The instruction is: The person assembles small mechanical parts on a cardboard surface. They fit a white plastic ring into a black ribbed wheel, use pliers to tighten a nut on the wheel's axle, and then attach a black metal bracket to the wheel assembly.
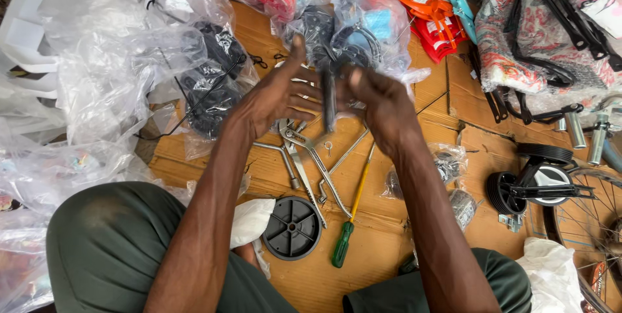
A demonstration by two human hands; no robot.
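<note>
Both my hands are raised over a cardboard sheet (382,235) on the floor. My left hand (278,96) and my right hand (379,102) together hold a small dark elongated part (328,96) upright between them. The left fingers reach across to it, the thumb pointing up. The right hand grips it from the other side. Just behind the hands lies a clear plastic bag (359,31) with black and blue parts inside. What the dark part is exactly, I cannot tell.
Below the hands lie pliers (304,144), metal wrenches (337,161), a green-handled screwdriver (346,238) and a black plastic disc (293,227). Training wheels (528,183) and a spoked bicycle wheel (596,222) sit right. Plastic bags (97,73) pile up left; orange parts (431,15) lie behind.
</note>
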